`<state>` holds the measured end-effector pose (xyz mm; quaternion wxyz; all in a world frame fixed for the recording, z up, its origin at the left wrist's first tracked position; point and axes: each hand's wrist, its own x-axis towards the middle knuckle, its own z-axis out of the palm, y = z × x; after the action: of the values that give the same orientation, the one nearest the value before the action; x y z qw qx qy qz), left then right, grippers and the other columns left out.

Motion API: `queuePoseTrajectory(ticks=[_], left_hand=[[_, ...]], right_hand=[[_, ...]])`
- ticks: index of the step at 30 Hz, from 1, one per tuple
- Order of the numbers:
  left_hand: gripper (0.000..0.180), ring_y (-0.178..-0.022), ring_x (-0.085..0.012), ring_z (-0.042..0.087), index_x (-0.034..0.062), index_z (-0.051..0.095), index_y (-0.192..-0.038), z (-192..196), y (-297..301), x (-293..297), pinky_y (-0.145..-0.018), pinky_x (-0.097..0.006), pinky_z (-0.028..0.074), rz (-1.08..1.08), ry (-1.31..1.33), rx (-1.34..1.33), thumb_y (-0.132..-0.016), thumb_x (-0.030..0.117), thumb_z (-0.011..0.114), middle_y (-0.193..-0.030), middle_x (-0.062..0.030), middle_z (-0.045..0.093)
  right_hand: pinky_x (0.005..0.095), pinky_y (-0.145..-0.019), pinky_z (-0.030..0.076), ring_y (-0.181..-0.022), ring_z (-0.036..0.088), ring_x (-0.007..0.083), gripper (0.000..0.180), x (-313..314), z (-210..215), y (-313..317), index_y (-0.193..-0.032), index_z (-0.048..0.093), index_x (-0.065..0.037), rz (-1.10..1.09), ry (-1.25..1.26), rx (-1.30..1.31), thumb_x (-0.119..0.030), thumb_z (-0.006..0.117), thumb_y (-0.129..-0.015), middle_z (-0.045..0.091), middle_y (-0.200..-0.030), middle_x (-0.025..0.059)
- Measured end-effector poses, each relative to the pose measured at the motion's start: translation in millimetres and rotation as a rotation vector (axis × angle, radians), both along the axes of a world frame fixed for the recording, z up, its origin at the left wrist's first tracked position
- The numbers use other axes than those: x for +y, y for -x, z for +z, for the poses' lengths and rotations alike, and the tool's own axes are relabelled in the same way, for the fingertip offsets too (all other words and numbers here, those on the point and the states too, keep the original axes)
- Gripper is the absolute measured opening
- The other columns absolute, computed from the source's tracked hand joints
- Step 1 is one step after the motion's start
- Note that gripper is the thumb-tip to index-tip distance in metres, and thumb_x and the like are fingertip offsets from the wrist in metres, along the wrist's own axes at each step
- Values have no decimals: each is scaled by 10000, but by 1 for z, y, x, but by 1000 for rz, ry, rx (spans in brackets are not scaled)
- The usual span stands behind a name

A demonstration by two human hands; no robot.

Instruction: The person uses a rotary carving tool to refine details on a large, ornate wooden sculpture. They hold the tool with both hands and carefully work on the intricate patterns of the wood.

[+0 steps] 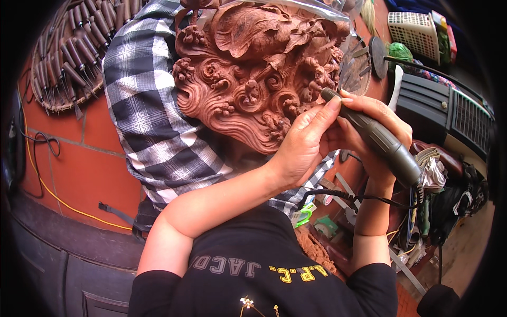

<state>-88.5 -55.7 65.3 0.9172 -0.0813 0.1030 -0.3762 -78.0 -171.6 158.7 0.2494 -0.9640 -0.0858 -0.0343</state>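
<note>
A dark grey-green rotary tool [384, 138] slants between my hands, its nose toward the reddish-brown wood carving [227, 113]. My right hand [377, 119] wraps round the body of the tool, with thumb and forefinger near its front. At the nose, my left hand [303, 134] pinches it with the thumb on top; the other fingers are partly hidden behind. The carving has deep swirls, flowing ridges and leaf-like forms, and rests over my lap on a black-and-white checked cloth [142, 100]. Whether the tool's tip touches the wood I cannot tell. A coiled black cord [417, 198] runs from its rear.
At the upper left, a round woven tray [42, 98] holds many wooden-handled carving tools. A yellow cable [53, 195] crosses the red tiled floor [95, 174]. To the right are a white basket [413, 33], a dark slatted unit [422, 103] and cluttered tools. A second carved piece [315, 251] lies beside me.
</note>
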Motion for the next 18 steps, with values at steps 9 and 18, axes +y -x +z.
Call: queuePoseTrajectory(ticks=[9,18], left_hand=[[389,-1206,-156,557,98,526,-1312,-16,21,3,-1081,-362,406,48,99,114,-1097,344,316,-1271,-53,601],[429,-1252,-181,539,96,522,-1332,-13,18,8,-1109,-357,390,12,44,199,-1096,350,270,-1304,-62,588]], right_hand=[[342,-804,597,-924,741,277,324,24,-6,15,-1043,755,-35,169,297,-94,-60,704,-724,730,-1056,165],[362,-838,601,-997,724,312,342,21,-21,21,-1073,724,10,275,375,-193,-58,674,-742,697,-1127,200]])
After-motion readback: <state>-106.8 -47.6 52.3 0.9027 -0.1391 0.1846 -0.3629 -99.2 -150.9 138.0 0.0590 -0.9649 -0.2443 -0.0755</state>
